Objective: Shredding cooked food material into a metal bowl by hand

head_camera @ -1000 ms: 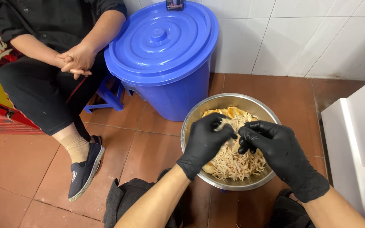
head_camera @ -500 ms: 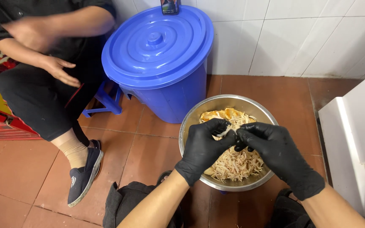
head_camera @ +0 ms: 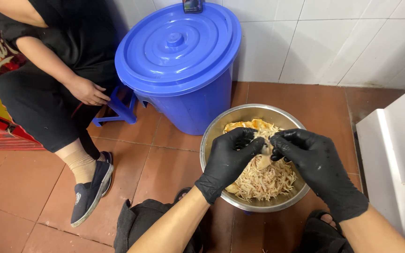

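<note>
A round steel bowl (head_camera: 221, 122) sits on the brown tiled floor in front of me, filled with pale shredded meat (head_camera: 263, 180) and a few yellowish larger pieces at its far side. Both my hands wear black gloves and hover over the bowl. My left hand (head_camera: 230, 157) and my right hand (head_camera: 312, 161) pinch the same pale piece of meat (head_camera: 264, 149) between their fingertips, above the shreds.
A big blue lidded plastic bin (head_camera: 179, 61) stands just behind the bowl against the white tiled wall. Another person in black sits at the left on a blue stool (head_camera: 116, 110), one foot in a dark shoe (head_camera: 90, 189) on the floor. A white box (head_camera: 394, 154) stands at the right.
My hands stay together over the bowl, working the same piece of meat. The seated person has unclasped their hands and rested one on the thigh.
</note>
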